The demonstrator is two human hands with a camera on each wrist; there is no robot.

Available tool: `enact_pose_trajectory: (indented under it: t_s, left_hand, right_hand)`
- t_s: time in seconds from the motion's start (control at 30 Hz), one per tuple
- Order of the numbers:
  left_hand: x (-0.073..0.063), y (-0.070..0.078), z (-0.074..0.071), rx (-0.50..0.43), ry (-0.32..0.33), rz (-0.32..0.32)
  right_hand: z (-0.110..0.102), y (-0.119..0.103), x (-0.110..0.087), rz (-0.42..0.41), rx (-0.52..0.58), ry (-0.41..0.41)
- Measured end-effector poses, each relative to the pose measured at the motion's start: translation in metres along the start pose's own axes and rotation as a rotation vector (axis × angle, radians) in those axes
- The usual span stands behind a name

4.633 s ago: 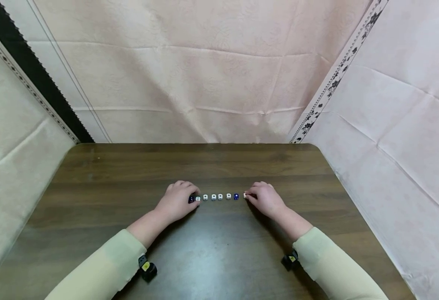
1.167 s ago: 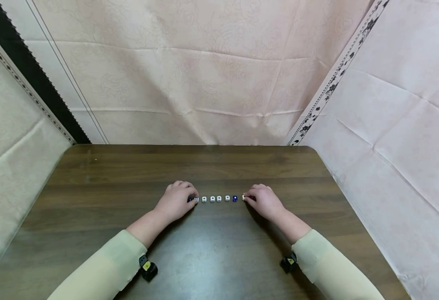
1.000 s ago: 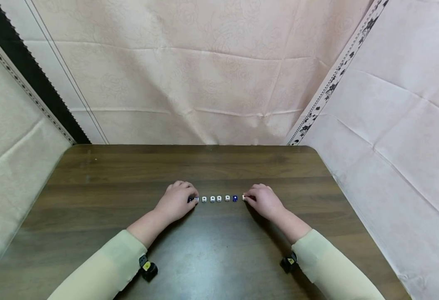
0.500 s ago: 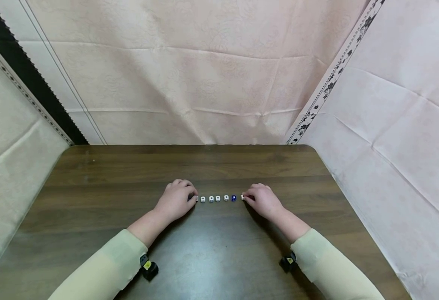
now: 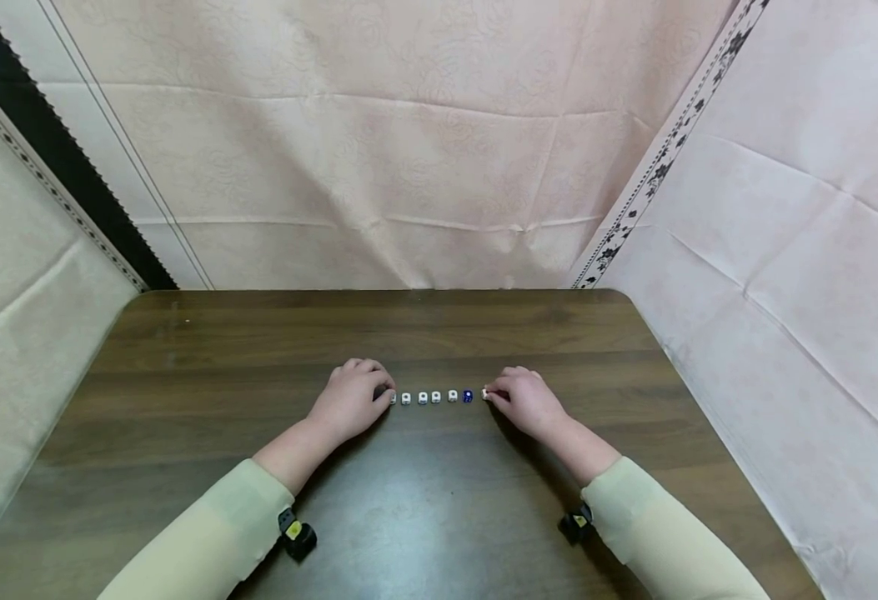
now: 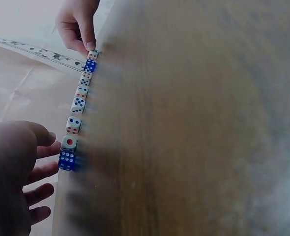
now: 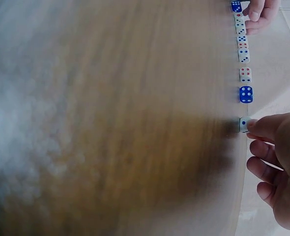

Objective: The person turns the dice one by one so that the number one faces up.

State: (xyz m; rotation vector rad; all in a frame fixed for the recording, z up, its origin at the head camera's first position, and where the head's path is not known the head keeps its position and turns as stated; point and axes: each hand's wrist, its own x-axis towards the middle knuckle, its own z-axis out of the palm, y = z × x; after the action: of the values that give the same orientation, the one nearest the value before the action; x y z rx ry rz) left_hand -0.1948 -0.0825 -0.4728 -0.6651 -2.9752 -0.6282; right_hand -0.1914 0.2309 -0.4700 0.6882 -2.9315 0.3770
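A row of small dice, white ones and two blue ones, runs across the wooden table (image 5: 423,483). My right hand (image 5: 530,402) pinches the white die (image 7: 244,124) at the right end between thumb and finger. Beside it, slightly apart, sits a blue die (image 5: 468,396). My left hand (image 5: 352,396) is over the left end with loosely bent, spread fingers. Its thumb and index fingertips are close beside a white die (image 6: 69,143) with a red dot; contact is unclear. Another blue die (image 6: 67,161) adjoins that one, hidden under the hand in the head view.
Several white dice (image 5: 435,397) stand between the hands, unevenly spaced. Pale cloth (image 5: 439,150) hangs behind the table and along both sides. A small black device (image 5: 299,540) is strapped at the left sleeve, another black device (image 5: 575,527) at the right.
Compared with the oldest frame, the left hand covers more of the blue die and its white neighbour. The right hand keeps its pinch. The head view has shifted slightly.
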Motion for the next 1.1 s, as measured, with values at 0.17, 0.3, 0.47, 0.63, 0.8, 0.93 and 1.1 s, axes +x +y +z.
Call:
enact_pose_trajectory:
  t_s: [0.17, 0.3, 0.47, 0.63, 0.8, 0.93, 1.1]
  left_hand:
    - [-0.0027, 0.0008, -0.0010, -0.006, -0.014, 0.004]
    - [-0.0037, 0.0005, -0.0003, 0.000, -0.018, 0.004]
    - [-0.0049, 0.0002, 0.0003, 0.003, -0.020, 0.000]
    - [-0.0057, -0.0004, -0.0001, 0.007, -0.022, -0.005]
    - [-0.0053, -0.0004, 0.0002, 0.013, -0.018, 0.001]
    - [-0.0052, -0.0001, 0.0006, 0.019, -0.018, 0.008]
    - [-0.0063, -0.0003, 0.0010, 0.017, -0.011, 0.008]
  right_hand:
    - [-0.0007, -0.0004, 0.0001, 0.009, 0.001, -0.008]
    - [-0.0018, -0.0011, -0.0001, 0.009, 0.001, -0.006]
    - [-0.0013, -0.0015, 0.0002, 0.008, -0.006, -0.010]
    - [-0.0004, -0.0013, 0.0006, 0.004, -0.012, -0.011]
    - [-0.0002, -0.0009, 0.0005, -0.001, -0.011, -0.002]
    - [-0.0003, -0.0009, 0.0004, 0.004, -0.005, -0.007]
    - [-0.0001, -0.0018, 0.0002, -0.009, -0.010, -0.004]
